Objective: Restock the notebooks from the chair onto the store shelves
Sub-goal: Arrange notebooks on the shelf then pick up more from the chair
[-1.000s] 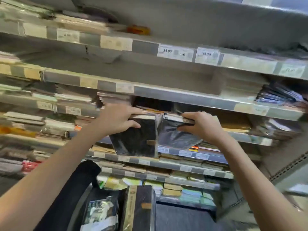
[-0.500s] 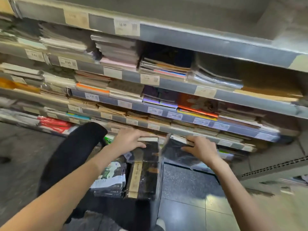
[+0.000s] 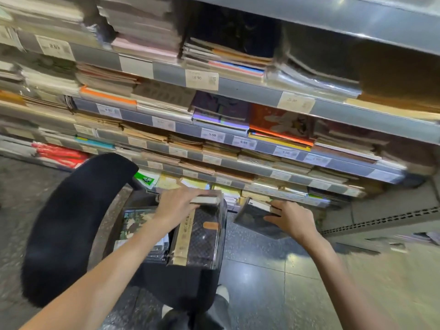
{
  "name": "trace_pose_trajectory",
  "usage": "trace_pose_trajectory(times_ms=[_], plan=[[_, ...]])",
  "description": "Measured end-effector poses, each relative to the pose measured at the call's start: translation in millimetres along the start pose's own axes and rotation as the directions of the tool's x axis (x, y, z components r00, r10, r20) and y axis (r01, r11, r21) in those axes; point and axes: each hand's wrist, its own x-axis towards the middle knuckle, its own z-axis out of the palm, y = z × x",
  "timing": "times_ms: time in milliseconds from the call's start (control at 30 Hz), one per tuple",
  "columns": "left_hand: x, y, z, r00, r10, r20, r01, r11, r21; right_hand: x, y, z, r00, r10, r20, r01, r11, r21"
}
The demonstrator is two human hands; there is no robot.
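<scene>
Head view shows me the shelves (image 3: 250,91) first: tiers of grey metal running across the whole upper frame, packed with flat stacks of notebooks behind price tags (image 3: 202,79). From their fullness I judge most of the stocking is already settled, though the topmost bay at right looks dark and partly bare.

Below them stands the chair (image 3: 71,222), black, its curved backrest at left and its seat just in front of the lowest shelf. On the seat I still count work to do: a wrapped dark notebook pack (image 3: 200,239) with a tan spine band stands on edge, and beside it to the left lies a green-patterned pack (image 3: 137,222), with more stock seemingly under it. So the task is partway, by my reckoning; the chair is not yet cleared.

My left hand (image 3: 176,206) is curled over the top edge of the dark notebook pack on the chair, gripping it. My right hand (image 3: 294,219) pinches a separate dark wrapped notebook (image 3: 252,216), held in the air just off the chair's right side and near the bottom shelf's front.

Underfoot is a glossy dark tiled floor (image 3: 262,270), paler at right, where a perforated base panel (image 3: 381,220) closes off the shelving.
</scene>
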Motion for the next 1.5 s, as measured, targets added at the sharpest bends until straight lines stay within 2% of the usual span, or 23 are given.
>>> trace_pose_trajectory(times_ms=[100, 200, 333, 433, 567, 700, 800, 900, 967, 1033, 1100, 1167, 1233, 1267, 1433, 1500], plan=[[-32.2, -5.6, 41.6, 0.989, -0.004, 0.149, 0.0, 1.0, 0.025, 0.0, 0.0, 5.9, 1.0, 0.01, -0.012, -0.01, 1.0, 0.02], [-66.1, -7.1, 80.6, 0.944, 0.01, 0.329, -0.036, 0.997, 0.075, 1.0, -1.9, 14.4, 1.0, 0.001, -0.005, -0.001, 0.998, 0.056], [-83.4, -13.4, 105.8, 0.817, -0.156, 0.554, 0.177, 0.984, 0.017, -0.2, -11.0, 23.2, 1.0, -0.024, -0.001, 0.024, 0.999, 0.038], [-82.0, -21.6, 107.5, 0.808, -0.206, 0.552, 0.253, 0.967, -0.01, -2.6, -22.0, 24.3, 0.999, -0.045, -0.011, 0.046, 0.998, 0.039], [-77.7, -28.6, 105.4, 0.81, -0.207, 0.549, 0.268, 0.963, -0.031, -3.4, -38.5, 21.2, 0.996, -0.089, -0.029, 0.09, 0.996, 0.027], [-76.4, -31.5, 96.8, 0.81, -0.237, 0.536, 0.369, 0.917, -0.152, -2.7, -56.7, 15.3, 0.972, -0.179, -0.155, 0.183, 0.983, 0.016], [-73.3, -33.5, 80.6, 0.853, -0.267, 0.447, 0.424, 0.855, -0.299, 0.6, -75.2, 14.8, 0.923, -0.241, -0.299, 0.254, 0.967, 0.003], [-70.9, -36.4, 59.0, 0.891, -0.297, 0.343, 0.429, 0.796, -0.426, 10.1, -95.4, 36.3, 0.828, -0.335, -0.449, 0.347, 0.936, -0.058], [-73.1, -44.8, 53.6, 0.895, -0.329, 0.301, 0.44, 0.758, -0.481, 14.4, -112.1, 63.0, 0.836, -0.365, -0.41, 0.366, 0.927, -0.081], [-82.0, -54.2, 58.1, 0.872, -0.366, 0.325, 0.489, 0.658, -0.572, 13.1, -127.9, 99.4, 0.878, -0.358, -0.318, 0.359, 0.931, -0.057], [-95.4, -58.9, 69.2, 0.833, -0.374, 0.407, 0.552, 0.524, -0.649, 7.4, -136.9, 139.1, 0.909, -0.337, -0.243, 0.344, 0.939, -0.017], [-107.5, -55.3, 79.3, 0.814, -0.328, 0.48, 0.581, 0.441, -0.684, -0.9, -139.4, 168.7, 0.959, -0.246, -0.139, 0.271, 0.94, 0.207], [-115.1, -50.0, 87.2, 0.804, -0.29, 0.518, 0.593, 0.43, -0.68, -2.4, -136.9, 184.1, 0.995, -0.101, 0.001, 0.09, 0.892, 0.443], [-117.0, -49.4, 91.1, 0.799, -0.291, 0.527, 0.601, 0.428, -0.675, -1.3, -133.0, 189.6, 0.997, -0.069, 0.018, 0.053, 0.886, 0.46], [-119.5, -54.8, 111.7, 0.792, -0.294, 0.535, 0.601, 0.53, -0.598, 7.5, -121.8, 201.1, 0.996, -0.087, 0.033, 0.069, 0.925, 0.374], [-117.6, -54.5, 118.0, 0.809, -0.311, 0.498, 0.58, 0.555, -0.596, 9.6, -121.1, 202.9, 0.996, -0.089, -0.003, 0.084, 0.935, 0.345]])
